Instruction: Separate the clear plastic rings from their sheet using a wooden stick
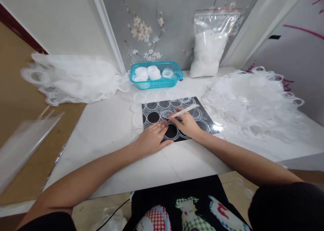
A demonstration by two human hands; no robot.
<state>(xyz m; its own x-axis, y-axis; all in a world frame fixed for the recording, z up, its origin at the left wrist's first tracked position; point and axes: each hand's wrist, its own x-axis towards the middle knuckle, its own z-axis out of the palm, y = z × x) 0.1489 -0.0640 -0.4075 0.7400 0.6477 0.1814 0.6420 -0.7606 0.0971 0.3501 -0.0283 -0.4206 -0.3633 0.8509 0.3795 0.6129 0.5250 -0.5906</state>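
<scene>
My right hand [187, 124] is closed around a slim, off-white, pen-like tool [184, 110], whose working tip is hidden by the fingers. Under both hands lies a black mat [212, 123], topped by a translucent plastic sheet [136, 119] patterned with rows of circles. The sheet sticks out past the mat's left edge. Solid black shows through some circles, such as a dark circle [153, 117] left of the hands. My left hand [153, 136] rests flat with fingers stretched out, its fingertips on the sheet close to the tool.
A blue plastic basket [157, 83] holding white rings stands behind the mat. Right of it, a clear zip bag [209, 52] with white contents leans on the wall. Heaped ring-cut sheets lie at left [78, 79] and right [258, 102] on the white table [106, 129].
</scene>
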